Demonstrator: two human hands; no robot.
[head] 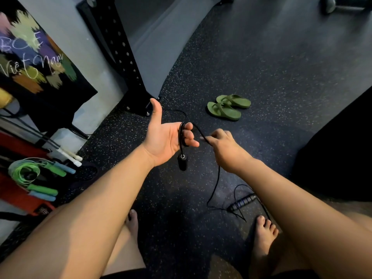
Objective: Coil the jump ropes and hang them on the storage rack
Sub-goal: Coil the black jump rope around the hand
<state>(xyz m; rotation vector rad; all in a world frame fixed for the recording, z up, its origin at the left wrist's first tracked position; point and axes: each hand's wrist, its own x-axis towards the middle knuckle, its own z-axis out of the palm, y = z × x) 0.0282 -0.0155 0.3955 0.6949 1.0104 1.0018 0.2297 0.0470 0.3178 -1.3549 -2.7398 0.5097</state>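
Two bare hands are working one black jump rope (216, 178) above a dark speckled floor (261, 67). Left hand (164, 138) is sitting palm up with thumb pointing away and fingers (190, 135) spread open, several turns of the rope lying wrapped around them; one black handle (182, 162) is hanging just below that palm. Right hand (222, 144) is pinching the rope between closed fingertips just beside the left fingers, knuckles facing up. From the right hand the rope is dropping down to the floor, looping near the bare feet (263, 236) and reaching the second handle (242, 203), which is lying on the floor between the right forearm and the feet. Green flip-flops (228, 107) are resting on the floor beyond the hands, well apart from the rope. At far left, a coiled green jump rope (26, 171) with green and blue grips is hanging beside white-handled ropes (69, 156) on a rack; its hooks cannot be made out. A black perforated upright (122, 53) is standing behind the left thumb
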